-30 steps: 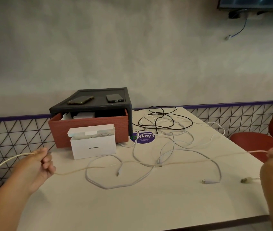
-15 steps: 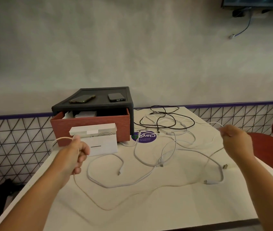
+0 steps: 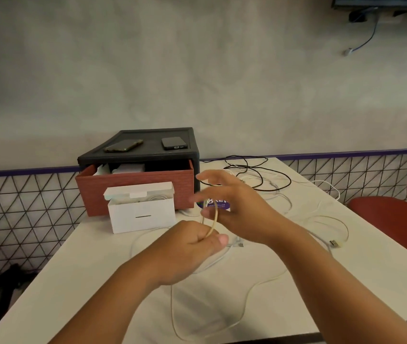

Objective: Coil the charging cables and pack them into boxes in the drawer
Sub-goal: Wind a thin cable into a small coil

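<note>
My left hand (image 3: pixel 192 247) grips a small loop of the cream charging cable (image 3: pixel 213 217) over the middle of the white table (image 3: pixel 103 281). My right hand (image 3: pixel 234 207), blurred by motion, is just above it and pinches the same cable at the top of the loop. The slack trails toward the near table edge in a wide bend. An open white box (image 3: pixel 143 216) with a coiled cable inside stands in front of the open red drawer (image 3: pixel 135 192), which holds other white boxes.
The black cabinet (image 3: pixel 147 155) carries two phones (image 3: pixel 124 145). Loose white cables (image 3: pixel 321 219) and a black cable (image 3: pixel 262 175) sprawl over the right half of the table, with a USB plug (image 3: pixel 335 243) near the right edge. A red chair (image 3: pixel 396 217) stands to the right.
Both hands came together from wide apart to the table's middle. The stretched cream cable went slack and now forms a loop between them.
</note>
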Available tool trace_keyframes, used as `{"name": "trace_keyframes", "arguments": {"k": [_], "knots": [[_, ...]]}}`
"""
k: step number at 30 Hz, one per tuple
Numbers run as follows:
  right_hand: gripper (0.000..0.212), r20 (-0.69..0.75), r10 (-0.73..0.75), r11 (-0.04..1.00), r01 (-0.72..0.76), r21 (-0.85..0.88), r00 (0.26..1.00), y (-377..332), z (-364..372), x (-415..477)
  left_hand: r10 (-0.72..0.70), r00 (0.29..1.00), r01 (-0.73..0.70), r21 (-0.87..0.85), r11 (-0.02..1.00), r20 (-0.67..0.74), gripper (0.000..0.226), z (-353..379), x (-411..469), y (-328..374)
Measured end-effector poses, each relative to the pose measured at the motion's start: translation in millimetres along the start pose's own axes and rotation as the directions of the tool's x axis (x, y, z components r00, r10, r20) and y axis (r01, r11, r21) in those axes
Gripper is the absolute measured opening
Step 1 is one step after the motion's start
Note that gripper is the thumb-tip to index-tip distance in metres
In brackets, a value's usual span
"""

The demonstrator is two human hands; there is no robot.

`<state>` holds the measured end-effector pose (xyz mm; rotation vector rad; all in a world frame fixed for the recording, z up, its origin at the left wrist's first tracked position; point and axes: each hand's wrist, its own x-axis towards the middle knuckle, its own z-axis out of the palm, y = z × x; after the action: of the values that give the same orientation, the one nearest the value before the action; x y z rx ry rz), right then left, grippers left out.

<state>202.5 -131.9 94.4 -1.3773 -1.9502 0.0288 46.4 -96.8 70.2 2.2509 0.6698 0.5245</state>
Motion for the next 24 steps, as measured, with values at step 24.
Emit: {"name": "trace_keyframes", "arguments": {"k": [24], "knots": [[0.020, -0.135, 0.263, 0.893, -0.187, 0.410, 0.955, -39, 71, -55, -0.342, 0.869, -0.045, -0.744, 0.666, -0.359, 0.045, 8, -33, 6]]}}
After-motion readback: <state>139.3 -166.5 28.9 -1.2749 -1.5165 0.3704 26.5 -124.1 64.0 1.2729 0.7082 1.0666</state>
